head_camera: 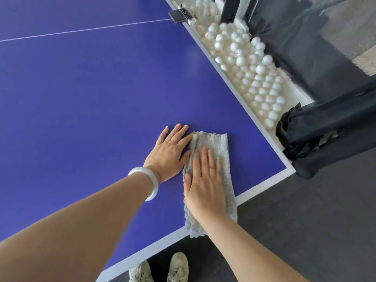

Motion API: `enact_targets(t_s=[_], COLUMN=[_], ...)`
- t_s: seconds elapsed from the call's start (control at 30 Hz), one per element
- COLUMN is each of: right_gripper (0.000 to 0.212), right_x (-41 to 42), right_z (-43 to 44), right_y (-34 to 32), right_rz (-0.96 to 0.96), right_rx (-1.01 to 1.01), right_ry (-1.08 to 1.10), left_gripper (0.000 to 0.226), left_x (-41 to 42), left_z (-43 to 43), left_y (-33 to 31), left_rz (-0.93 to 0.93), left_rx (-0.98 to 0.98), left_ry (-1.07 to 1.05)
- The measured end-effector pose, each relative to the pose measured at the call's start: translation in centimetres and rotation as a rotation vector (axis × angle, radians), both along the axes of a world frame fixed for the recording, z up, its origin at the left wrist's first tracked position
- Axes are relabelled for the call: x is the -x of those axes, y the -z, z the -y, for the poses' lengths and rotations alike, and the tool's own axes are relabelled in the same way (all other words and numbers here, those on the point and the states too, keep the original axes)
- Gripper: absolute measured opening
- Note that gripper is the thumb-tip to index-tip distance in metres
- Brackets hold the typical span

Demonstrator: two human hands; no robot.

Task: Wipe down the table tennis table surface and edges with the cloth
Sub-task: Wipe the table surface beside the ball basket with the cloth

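Mid-wipe near the surface's (81, 98) right corner: the right grip (205, 184), fingers straight, pressed the cloth (215, 143); the left grip (168, 151) lay flat beside it, empty. The next move likely needed a sweep along the edge.

— Anything here you can actually read?
— No, not one word. The nearest thing to print is on the white balls (242, 60) heaped in the tray (298, 91) along the right edge of the table (81, 88): several carry a small red mark.
— A brand?
— Cannot tell. The marks are too small and blurred to give a letter or a number.
— And the black clamp (181, 15) at the far end of that edge?
— Pale streaks on its top, too blurred to read as lettering.
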State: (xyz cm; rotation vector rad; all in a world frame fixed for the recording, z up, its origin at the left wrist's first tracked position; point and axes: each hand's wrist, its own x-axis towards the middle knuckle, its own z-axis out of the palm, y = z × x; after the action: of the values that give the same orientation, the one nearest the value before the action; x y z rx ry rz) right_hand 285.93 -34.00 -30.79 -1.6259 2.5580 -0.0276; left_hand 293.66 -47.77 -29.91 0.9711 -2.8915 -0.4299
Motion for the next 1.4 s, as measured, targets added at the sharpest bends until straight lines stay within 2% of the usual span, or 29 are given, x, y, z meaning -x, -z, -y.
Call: enact_targets(t_s=[0.1,0.17,0.27,0.33,0.47,0.6,0.67,0.8,0.93,1.0,1.07,1.13,1.27,1.33,1.4], right_gripper=[0.071,0.071,0.068,0.065,0.061,0.052,0.055,0.056,0.057,0.054,0.054,0.056,0.058,0.060,0.060], right_x=[-3.5,-3.5,-2.9,-3.0,-3.3,-5.4,-7.5,-12.6,-18.0,-17.8,-14.5,-10.2,-6.7,-8.7,-11.7], right_z=[0.4,0.3,0.0,0.1,0.3,1.4,2.9,6.2,6.4,5.8,6.8,8.7,12.8,13.8,14.2], right_y=[-0.3,-0.2,-0.2,-0.2,-0.4,-0.4,-0.4,-0.6,-1.1,-1.2,-1.0,-0.7,-0.5,-0.2,0.1], right_rz=[0.021,0.010,0.027,0.055,0.081,0.112,0.145,0.209,0.379,0.449,0.404,0.257,0.062,0.055,0.122], right_rx=[0.036,0.030,0.006,0.007,0.038,0.098,0.079,0.071,0.102,0.085,0.073,0.063,0.037,0.071,0.111], right_ry=[-0.096,-0.147,-0.213,-0.225,-0.197,-0.076,-0.093,-0.335,-0.630,-0.816,-0.939,-0.892,-0.429,-0.288,-0.291], left_gripper=[0.045,0.043,0.042,0.043,0.066,0.063,0.062,0.060,0.060,0.059,0.060,0.060,0.059,0.060,0.060], left_x=[-1.1,-4.0,-11.3,-16.7,-25.7,-27.8,-27.6,-27.8,-28.0,-28.0,-28.0,-27.9,-27.9,-27.8,-27.8], left_z=[-0.1,-0.6,-2.3,-3.2,-4.6,-5.3,-5.3,-5.3,-5.2,-5.2,-5.1,-5.0,-5.1,-5.1,-5.0], left_y=[-1.2,-1.8,-1.7,-1.4,-0.6,0.1,0.1,0.1,0.1,0.1,0.1,0.1,0.2,0.2,0.2], left_rz=[-0.201,-0.243,-0.126,-0.043,0.043,0.074,0.074,0.059,0.016,-0.015,-0.035,-0.045,-0.045,-0.048,-0.053], left_rx=[-0.163,-0.171,-0.023,0.046,0.043,0.058,0.053,0.050,0.034,0.030,0.027,0.029,0.027,0.027,0.027], left_ry=[-0.108,-0.198,-0.257,-0.377,-0.681,-0.714,-0.724,-0.730,-0.722,-0.728,-0.739,-0.743,-0.744,-0.749,-0.751])
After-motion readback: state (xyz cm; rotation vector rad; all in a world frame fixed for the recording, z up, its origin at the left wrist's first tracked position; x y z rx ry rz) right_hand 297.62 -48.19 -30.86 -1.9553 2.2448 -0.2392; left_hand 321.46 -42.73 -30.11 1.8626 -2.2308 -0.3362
